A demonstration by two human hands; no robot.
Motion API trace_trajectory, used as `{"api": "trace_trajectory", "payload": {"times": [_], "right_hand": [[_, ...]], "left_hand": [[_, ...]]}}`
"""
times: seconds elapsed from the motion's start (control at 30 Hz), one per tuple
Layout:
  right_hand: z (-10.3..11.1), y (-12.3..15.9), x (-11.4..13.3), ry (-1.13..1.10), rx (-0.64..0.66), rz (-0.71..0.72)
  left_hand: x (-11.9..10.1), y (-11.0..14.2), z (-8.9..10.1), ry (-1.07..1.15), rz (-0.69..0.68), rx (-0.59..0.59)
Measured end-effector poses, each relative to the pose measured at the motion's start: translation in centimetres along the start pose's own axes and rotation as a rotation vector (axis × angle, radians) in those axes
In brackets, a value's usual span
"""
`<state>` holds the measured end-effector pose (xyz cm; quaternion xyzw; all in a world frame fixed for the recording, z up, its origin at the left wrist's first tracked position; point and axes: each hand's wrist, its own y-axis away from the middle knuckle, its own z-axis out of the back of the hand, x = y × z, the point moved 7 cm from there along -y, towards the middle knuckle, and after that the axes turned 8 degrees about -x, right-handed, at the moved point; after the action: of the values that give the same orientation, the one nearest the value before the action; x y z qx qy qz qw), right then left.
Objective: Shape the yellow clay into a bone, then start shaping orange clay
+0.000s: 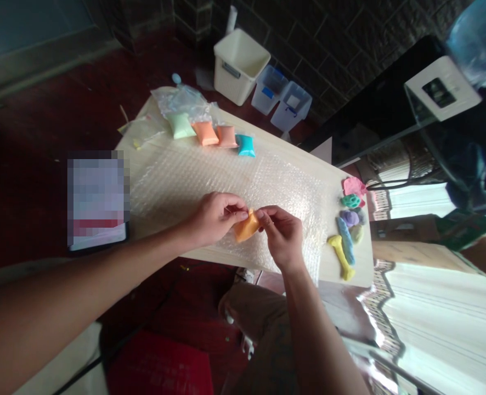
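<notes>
Both hands pinch the top edge of a small packet of orange clay (246, 229), held just over the bubble wrap (210, 178). My left hand (218, 216) grips its upper left corner between thumb and forefinger. On the other side my right hand (282, 233) has thumb and fingertips closed on the upper right edge. Farther up the table lies a row of clay packets: pale green (180, 125), orange (205, 133), peach (227, 136) and teal (246, 145).
Shaped clay pieces lie at the table's right end, among them a yellow bone (342, 258), a blue roll (345, 240) and a pink piece (354, 186). A tablet (99, 203) stands at the left edge. Bins (238, 68) are on the floor beyond.
</notes>
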<state>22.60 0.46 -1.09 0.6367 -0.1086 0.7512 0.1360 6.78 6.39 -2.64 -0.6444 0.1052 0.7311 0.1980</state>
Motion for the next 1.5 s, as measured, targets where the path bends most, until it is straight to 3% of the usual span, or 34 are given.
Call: {"api": "trace_trajectory", "payload": {"times": [0.23,0.6,0.8,1.0,1.3,1.5], "right_hand": [[-0.8,0.0,0.4,0.061,0.087,0.006],[-0.5,0.5,-0.3,0.062,-0.12,0.049],[-1.0,0.4,-0.2,0.047,0.014,0.024],[-0.6,0.2,0.1,-0.023,0.062,-0.015],[-0.8,0.4,0.7,0.167,0.153,0.034],[-1.1,0.4,-0.2,0.182,0.293,-0.063]], "left_hand": [[-0.5,0.5,0.1,-0.189,-0.083,-0.041],[-1.1,0.1,0.5,-0.227,-0.071,-0.139],[-1.6,-0.1,0.5,-0.283,-0.141,-0.052],[-2.6,0.3,-0.1,-0.3,-0.205,0.043],[-2.7,0.8,-0.6,-0.364,-0.284,0.027],[-2.0,1.3,-1.2,-0.4,-0.335,0.068]]}}
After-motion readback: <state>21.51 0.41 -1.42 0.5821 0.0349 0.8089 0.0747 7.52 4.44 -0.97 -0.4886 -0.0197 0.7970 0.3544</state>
